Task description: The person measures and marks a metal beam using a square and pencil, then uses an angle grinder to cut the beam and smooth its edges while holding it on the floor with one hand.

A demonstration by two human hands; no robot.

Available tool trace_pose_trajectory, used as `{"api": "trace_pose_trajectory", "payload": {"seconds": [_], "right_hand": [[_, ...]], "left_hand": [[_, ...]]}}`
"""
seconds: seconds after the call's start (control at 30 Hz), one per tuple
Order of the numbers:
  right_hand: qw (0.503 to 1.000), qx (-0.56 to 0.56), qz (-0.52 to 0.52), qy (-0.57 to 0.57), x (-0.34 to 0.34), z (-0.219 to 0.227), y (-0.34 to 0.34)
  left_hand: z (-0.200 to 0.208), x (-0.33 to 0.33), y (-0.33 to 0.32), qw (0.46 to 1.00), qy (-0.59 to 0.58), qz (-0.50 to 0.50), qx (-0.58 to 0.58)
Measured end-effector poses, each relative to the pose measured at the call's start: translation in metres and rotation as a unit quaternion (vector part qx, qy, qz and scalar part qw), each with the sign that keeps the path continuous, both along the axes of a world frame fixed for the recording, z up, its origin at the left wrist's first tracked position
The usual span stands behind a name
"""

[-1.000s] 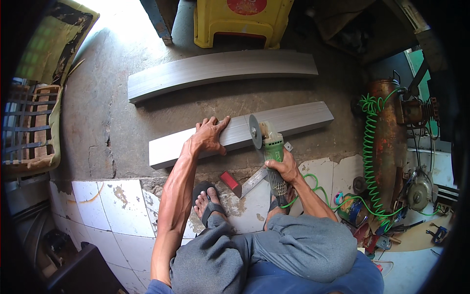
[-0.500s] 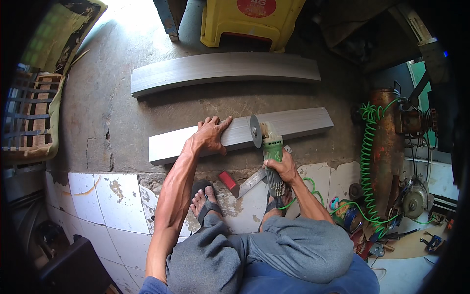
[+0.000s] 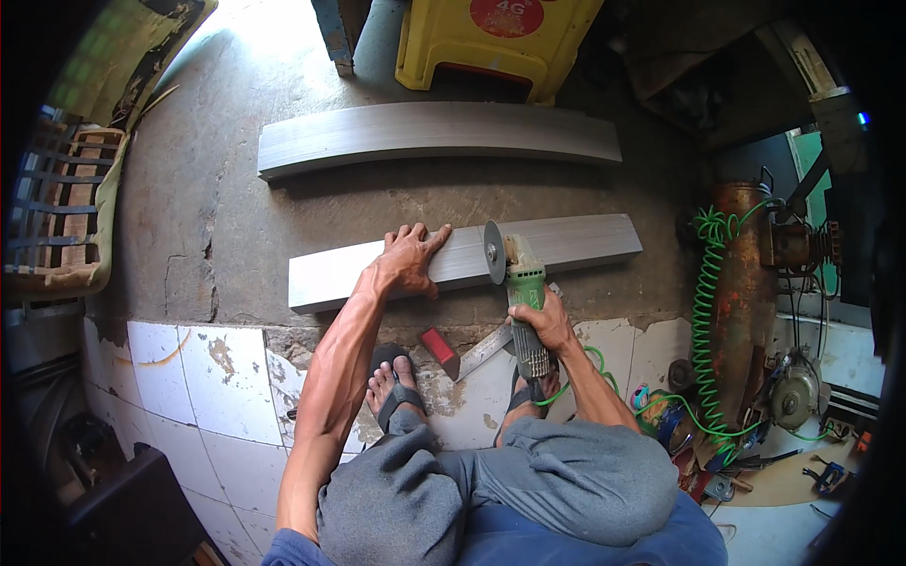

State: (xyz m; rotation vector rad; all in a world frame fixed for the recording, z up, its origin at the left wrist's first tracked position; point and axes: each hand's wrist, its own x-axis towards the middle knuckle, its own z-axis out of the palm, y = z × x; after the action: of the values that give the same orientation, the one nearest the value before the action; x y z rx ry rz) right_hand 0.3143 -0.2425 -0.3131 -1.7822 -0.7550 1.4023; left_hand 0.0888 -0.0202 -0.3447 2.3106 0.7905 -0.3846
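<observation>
My left hand (image 3: 406,261) lies spread over the top of a long silver metal bar (image 3: 576,238), its fingers apart and pressing on it. The bar rests on the concrete floor in front of my feet. My right hand (image 3: 545,324) is wrapped round the green body of an angle grinder (image 3: 527,287). The grinder's thin cutting disc (image 3: 494,252) stands upright across the bar, right of my left hand; whether it touches the metal I cannot tell. Near the grinder lie a metal square (image 3: 486,351) and a red block (image 3: 439,346).
A second silver bar (image 3: 434,132) lies farther off, below a yellow plastic stool (image 3: 495,57). On the right stand a rusty tank (image 3: 741,274) with a coiled green hose (image 3: 710,330) and scattered tools. A crate (image 3: 71,208) is at the left. White tiles (image 3: 226,373) begin near my feet.
The whole view has shifted slightly. Both hands, the grinder and the bar keep almost the same places relative to one another.
</observation>
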Motion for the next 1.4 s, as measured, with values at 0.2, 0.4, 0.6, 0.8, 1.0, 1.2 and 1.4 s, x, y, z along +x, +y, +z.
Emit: {"api": "trace_pose_trajectory", "payload": {"seconds": [0.2, 0.4, 0.6, 0.8, 1.0, 1.2, 1.4], "right_hand": [[1.000, 0.006, 0.008, -0.020, 0.001, -0.002, 0.001], [1.000, -0.004, 0.001, -0.012, 0.000, -0.002, 0.003], [1.000, -0.009, 0.003, -0.012, 0.000, 0.001, 0.007], [1.000, -0.005, 0.012, -0.015, -0.001, 0.008, 0.012], [1.000, -0.019, -0.007, 0.006, -0.002, 0.008, 0.015], [0.999, -0.028, -0.020, 0.023, -0.001, 0.009, 0.018], [0.998, -0.051, -0.012, 0.019, 0.001, 0.009, 0.022]], "left_hand": [[0.001, -0.001, -0.002, 1.000, -0.002, 0.004, -0.002], [0.001, -0.002, -0.004, 1.000, -0.008, 0.005, -0.001], [-0.001, -0.004, -0.007, 1.000, -0.014, 0.007, 0.012], [-0.001, -0.004, -0.009, 1.000, -0.019, 0.005, 0.023], [-0.004, -0.006, -0.012, 0.999, -0.028, 0.003, 0.037], [-0.007, -0.007, -0.014, 0.998, -0.028, -0.001, 0.048], [-0.007, -0.008, -0.016, 0.998, -0.032, -0.002, 0.054]]}}
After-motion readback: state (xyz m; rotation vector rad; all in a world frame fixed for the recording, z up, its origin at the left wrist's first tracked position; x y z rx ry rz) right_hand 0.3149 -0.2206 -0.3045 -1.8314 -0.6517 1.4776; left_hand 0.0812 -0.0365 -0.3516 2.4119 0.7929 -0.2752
